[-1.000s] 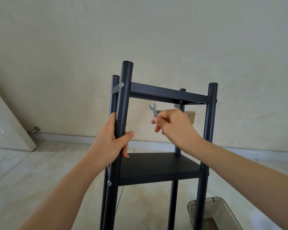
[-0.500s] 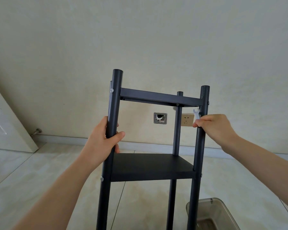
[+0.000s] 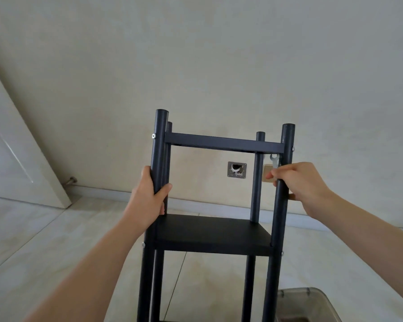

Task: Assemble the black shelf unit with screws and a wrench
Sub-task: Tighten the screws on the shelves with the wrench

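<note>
shelf [image 3: 209,238] upright on floor, posts vertical | left hand [image 3: 149,198] wraps front-left post | right hand [image 3: 298,182] grips front-right post, pinching wrench [image 3: 274,160] pointing up | screw [image 3: 293,149] just above, right hand nearer

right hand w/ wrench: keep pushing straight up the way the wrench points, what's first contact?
Probably the top rail. The wrench in the right hand points up just beneath it, beside the right post. Depth is unclear; it could pass behind.

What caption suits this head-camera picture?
Left hand grips the black shelf unit; right hand holds its post and a small wrench.
</note>
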